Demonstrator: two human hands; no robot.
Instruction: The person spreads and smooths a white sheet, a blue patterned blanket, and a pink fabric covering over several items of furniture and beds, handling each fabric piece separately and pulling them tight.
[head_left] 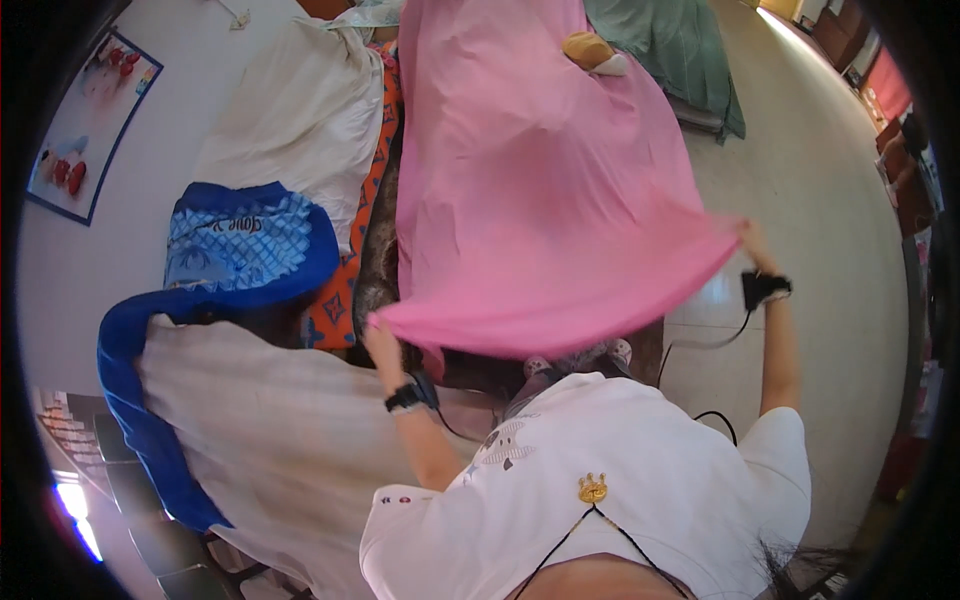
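Observation:
A large pink sheet stretches away from me, its near edge lifted and bowed between my two hands. My left hand is closed on its near left corner. Out to the right, my right hand grips the near right corner, with the fabric slightly blurred by motion. Each wrist wears a black band with a small device and a cable. On the sheet's far part lies a tan and white object, its kind unclear. Below the raised edge my feet show in part.
Left of the sheet lie an orange patterned cloth, a cream cloth and a blue printed cloth. Green fabric hangs at the far right. Pale floor tiles run along the right. A picture hangs on the left wall.

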